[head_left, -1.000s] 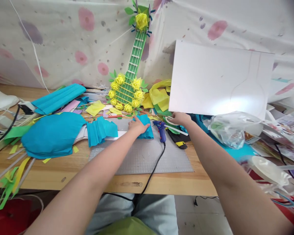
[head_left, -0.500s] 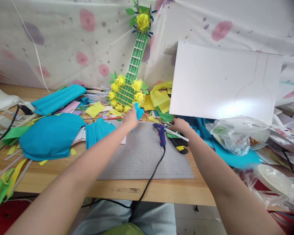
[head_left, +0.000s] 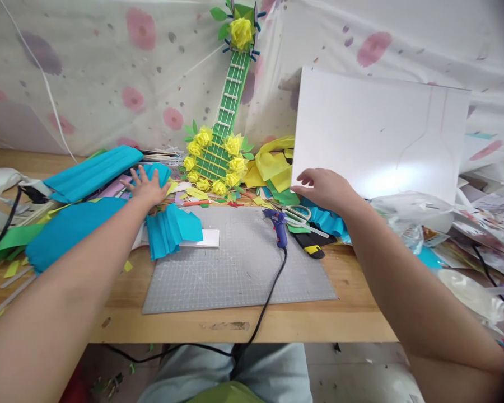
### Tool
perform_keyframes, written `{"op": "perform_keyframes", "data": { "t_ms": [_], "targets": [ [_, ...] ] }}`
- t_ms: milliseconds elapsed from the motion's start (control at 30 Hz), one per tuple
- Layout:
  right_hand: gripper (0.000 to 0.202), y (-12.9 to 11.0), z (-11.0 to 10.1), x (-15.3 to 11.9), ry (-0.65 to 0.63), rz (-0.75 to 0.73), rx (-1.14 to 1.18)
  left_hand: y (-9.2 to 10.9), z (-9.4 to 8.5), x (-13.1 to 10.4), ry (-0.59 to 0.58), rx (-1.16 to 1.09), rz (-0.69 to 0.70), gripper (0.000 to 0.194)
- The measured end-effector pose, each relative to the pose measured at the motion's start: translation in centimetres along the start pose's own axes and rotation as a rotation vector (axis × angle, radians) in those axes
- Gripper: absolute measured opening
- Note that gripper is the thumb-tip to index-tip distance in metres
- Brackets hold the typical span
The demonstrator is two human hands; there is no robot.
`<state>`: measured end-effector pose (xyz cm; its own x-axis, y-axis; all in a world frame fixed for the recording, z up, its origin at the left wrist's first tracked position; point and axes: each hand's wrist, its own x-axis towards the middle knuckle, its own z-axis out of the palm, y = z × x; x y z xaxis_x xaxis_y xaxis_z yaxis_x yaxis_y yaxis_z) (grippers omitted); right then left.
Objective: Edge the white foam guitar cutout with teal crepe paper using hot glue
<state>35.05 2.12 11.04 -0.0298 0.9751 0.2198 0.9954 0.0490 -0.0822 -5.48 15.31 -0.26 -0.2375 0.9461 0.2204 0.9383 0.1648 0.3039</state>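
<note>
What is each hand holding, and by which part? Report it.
Nothing appears held: the left hand is spread over blue paper, and the right hand is loosely curled before the board, with nothing visible in its grasp.

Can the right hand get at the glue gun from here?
Probably yes: the right hand hovers close by, and nothing seems to cover the glue gun. The scissors lie right beside it, so a low reach might brush them.
</note>
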Motion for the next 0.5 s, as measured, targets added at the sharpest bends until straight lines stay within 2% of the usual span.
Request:
{"op": "perform_keyframes", "data": {
  "t_ms": [67, 133, 200, 233, 300, 367, 433, 500],
  "targets": [
    [0.026, -3.4, -0.7, -0.7, 0.044, -0.091, 0.035, 0.3, -0.1, -1.4, 0.035, 0.033, 0.105, 0.057],
    [0.023, -7.1, 0.8, -1.4, 0.011, -0.208, 0.145, 0.7, -0.5, -2.9, 0.014, 0.057, 0.168, 0.053],
    [0.029, -10.4, 4.5, -1.9, -0.147, -0.352, 0.295, 0.7, -0.9, -4.2, -0.034, 0.085, 0.206, 0.05],
    [0.041, -11.8, 6.9, -2.1, -0.195, -0.448, 0.354, 0.6, -1.2, -4.8, -0.066, 0.102, 0.219, 0.046],
    [0.073, -14.2, 11.8, -2.4, -0.207, -0.517, 0.372, 0.0, -1.8, -6.0, -0.126, 0.138, 0.238, 0.041],
    [0.087, -15.8, 15.9, -2.6, -0.194, -0.516, 0.363, -0.7, -2.3, -7.3, -0.137, 0.163, 0.23, 0.043],
    [0.084, -16.7, 18.5, -2.7, -0.152, -0.528, 0.359, -1.4, -2.8, -8.8, -0.116, 0.186, 0.226, 0.047],
    [0.067, -16.8, 19.6, -2.6, -0.117, -0.55, 0.345, -1.9, -3.0, -10.3, -0.131, 0.194, 0.247, 0.048]
  ]
}}
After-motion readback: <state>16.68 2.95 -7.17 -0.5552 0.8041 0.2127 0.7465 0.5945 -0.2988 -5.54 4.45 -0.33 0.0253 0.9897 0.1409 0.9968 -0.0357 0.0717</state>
